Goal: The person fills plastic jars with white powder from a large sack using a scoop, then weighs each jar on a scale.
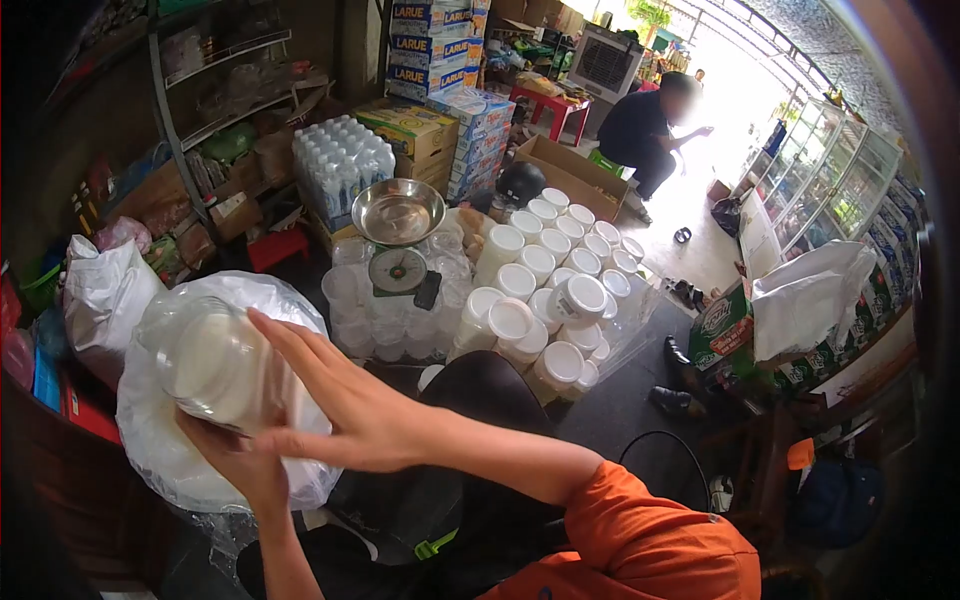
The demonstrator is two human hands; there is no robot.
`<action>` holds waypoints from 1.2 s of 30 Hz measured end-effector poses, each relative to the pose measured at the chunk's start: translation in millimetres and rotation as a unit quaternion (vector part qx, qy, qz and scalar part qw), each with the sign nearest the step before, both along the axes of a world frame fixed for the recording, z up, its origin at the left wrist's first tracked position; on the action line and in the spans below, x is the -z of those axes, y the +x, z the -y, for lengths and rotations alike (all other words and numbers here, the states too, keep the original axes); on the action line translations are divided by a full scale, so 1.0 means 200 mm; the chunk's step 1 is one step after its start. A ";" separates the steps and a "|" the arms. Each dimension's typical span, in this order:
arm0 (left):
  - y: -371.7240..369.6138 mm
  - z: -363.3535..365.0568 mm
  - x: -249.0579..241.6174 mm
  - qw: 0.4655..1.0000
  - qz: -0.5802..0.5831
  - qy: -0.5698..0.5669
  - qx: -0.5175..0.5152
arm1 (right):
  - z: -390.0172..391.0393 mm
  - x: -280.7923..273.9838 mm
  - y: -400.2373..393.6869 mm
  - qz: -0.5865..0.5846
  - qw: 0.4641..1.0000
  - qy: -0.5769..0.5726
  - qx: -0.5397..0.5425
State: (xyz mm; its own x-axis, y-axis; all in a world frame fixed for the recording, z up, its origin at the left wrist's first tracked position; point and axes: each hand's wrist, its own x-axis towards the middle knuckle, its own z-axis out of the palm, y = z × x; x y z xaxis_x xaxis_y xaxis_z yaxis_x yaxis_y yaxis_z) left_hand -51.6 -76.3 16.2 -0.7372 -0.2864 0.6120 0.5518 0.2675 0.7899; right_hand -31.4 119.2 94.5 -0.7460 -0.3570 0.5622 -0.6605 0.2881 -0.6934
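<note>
Over a large bag of white contents (155, 455), I hold a clear plastic jar (215, 360) tilted on its side, with something white inside. My left hand (240, 455) cups the jar from below. My right hand (350, 400) presses against its near side, the fingers long and almost straight along it. Whether a lid is on this jar is hidden by my hands. To the right, many filled jars with white lids (515, 280) stand close together, one resting on top of the others.
A dial scale (398, 270) with a steel bowl (398, 208) stands among clear empty containers (350, 300). Behind are wrapped bottles (343, 165) and stacked cartons (435, 45). A white sack (105, 300) is at left. A person (635, 130) sits near the doorway.
</note>
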 end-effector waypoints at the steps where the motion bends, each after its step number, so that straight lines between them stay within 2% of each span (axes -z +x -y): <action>1: 0.04 -0.07 -0.01 1.000 0.009 -0.008 0.016 | -0.01 -0.03 0.05 0.015 1.000 0.017 0.020; 4: 0.12 -0.24 0.01 0.997 0.031 0.011 0.063 | -0.04 -0.02 0.10 0.042 0.996 0.028 0.070; 6: 0.15 -0.35 0.06 0.974 0.062 0.167 0.142 | -0.10 -0.01 0.14 0.071 0.989 0.029 0.129; 7: 0.16 -0.37 0.08 0.986 0.064 0.074 0.134 | -0.13 -0.01 0.15 0.083 0.983 0.034 0.158; 8: 0.16 -0.38 0.10 0.986 0.064 0.073 0.134 | -0.16 0.00 0.18 0.083 0.983 0.033 0.158; 11: 0.17 -0.45 0.12 0.978 0.010 -0.055 0.202 | -0.27 0.00 0.26 0.095 0.968 0.050 0.229; 14: 0.20 -0.61 0.13 0.968 -0.012 0.008 0.250 | -0.34 -0.02 0.34 0.146 0.952 0.047 0.267; 16: 0.21 -0.69 0.15 0.968 -0.010 0.016 0.248 | -0.40 -0.03 0.35 0.119 0.948 0.056 0.289; 18: 0.21 -0.74 0.14 0.970 -0.044 -0.052 0.234 | -0.46 -0.04 0.36 0.134 0.940 0.056 0.309; 23: 0.22 -0.77 0.20 0.962 -0.021 -0.059 0.266 | -0.54 0.04 0.38 0.143 0.931 0.082 0.324; 25: 0.21 -0.75 0.22 0.942 0.031 -0.077 0.325 | -0.56 0.09 0.38 0.170 0.926 0.093 0.324; 28: 0.22 -0.71 0.22 0.934 0.089 -0.120 0.326 | -0.58 0.17 0.37 0.204 0.920 0.077 0.324; 31: 0.20 -0.70 0.20 0.920 0.119 -0.080 0.365 | -0.59 0.14 0.36 0.225 0.917 0.084 0.318; 34: 0.19 -0.68 0.20 0.921 0.093 -0.045 0.376 | -0.62 0.13 0.36 0.225 0.925 0.101 0.290; 36: 0.17 -0.66 0.19 0.919 0.100 -0.089 0.371 | -0.63 0.12 0.36 0.223 0.924 0.120 0.287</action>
State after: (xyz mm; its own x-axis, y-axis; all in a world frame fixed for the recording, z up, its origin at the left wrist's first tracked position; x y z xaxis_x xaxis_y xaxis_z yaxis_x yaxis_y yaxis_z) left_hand -17.2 55.8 -22.5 -0.7923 0.4318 0.4310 0.4822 0.0104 0.8760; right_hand 39.8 245.4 69.7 -0.9894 0.0944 0.1100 -0.0158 0.6837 -0.7296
